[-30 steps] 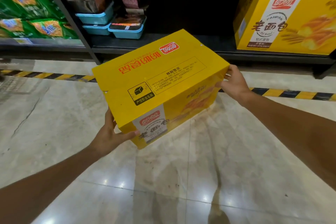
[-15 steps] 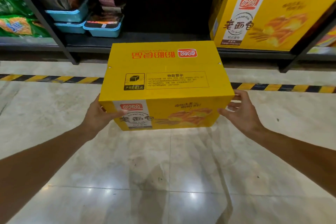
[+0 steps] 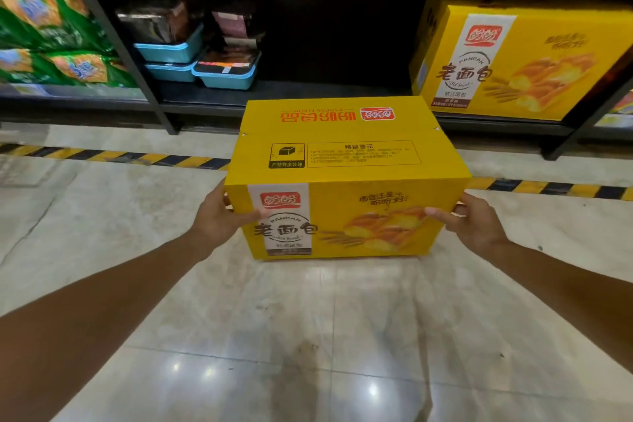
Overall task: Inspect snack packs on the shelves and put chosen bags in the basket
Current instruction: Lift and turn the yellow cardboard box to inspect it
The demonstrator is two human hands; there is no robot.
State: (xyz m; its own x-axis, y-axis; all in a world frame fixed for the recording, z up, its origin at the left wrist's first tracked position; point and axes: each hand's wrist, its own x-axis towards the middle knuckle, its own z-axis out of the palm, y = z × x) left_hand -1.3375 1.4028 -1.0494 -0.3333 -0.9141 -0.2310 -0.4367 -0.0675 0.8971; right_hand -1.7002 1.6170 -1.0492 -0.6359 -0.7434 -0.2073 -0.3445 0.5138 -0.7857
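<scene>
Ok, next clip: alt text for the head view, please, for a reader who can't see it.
Two bare hands, left hand and right hand, grip the ends of a yellow bread carton above a glossy tiled floor. Behind it, a dark low shelf holds a matching yellow carton, blue trays of dark packs and green snack bags.

Bright yellow cardboard box with red logo, white label panel and black print, matching yellow box far right, glossy green snack bags far left, light-blue plastic trays, yellow-and-black striped floor tape, pale beige marbled floor tiles, black metal shelf
</scene>
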